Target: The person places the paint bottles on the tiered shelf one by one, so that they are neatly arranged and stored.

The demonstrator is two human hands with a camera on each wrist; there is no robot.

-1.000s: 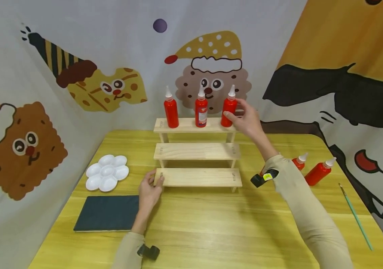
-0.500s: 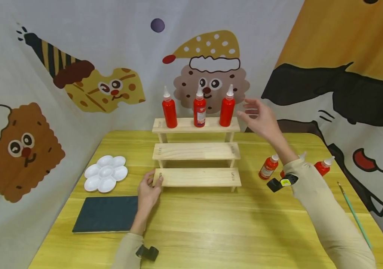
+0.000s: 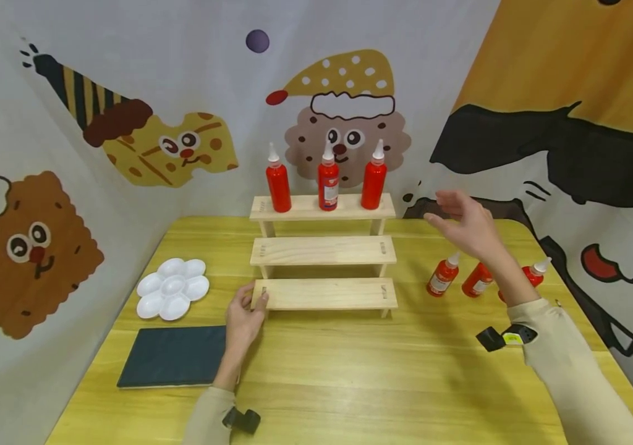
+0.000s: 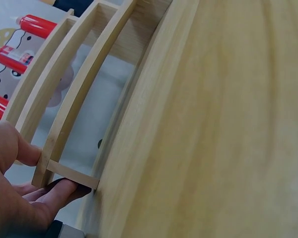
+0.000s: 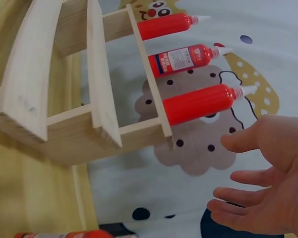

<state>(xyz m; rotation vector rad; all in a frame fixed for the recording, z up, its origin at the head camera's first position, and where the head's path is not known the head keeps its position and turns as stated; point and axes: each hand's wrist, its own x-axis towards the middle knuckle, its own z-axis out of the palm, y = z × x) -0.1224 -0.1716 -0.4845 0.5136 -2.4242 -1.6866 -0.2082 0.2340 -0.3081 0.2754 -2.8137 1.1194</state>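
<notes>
One rack: L hand, fingers pinching btm step (L end); R hand, fingers apart, mid-air.

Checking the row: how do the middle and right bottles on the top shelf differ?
The middle bottle turns its label toward the head camera; the right bottle shows a plain red side. The middle bottle stands between two others; the right bottle ends the row. Both are red, upright and have white nozzles.

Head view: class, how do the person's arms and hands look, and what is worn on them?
The left sleeve and right sleeve are long and beige. The left wrist camera is black; the right wrist camera, also black, carries a yellow-green patch. The left hand and right hand are gloveless.
</notes>
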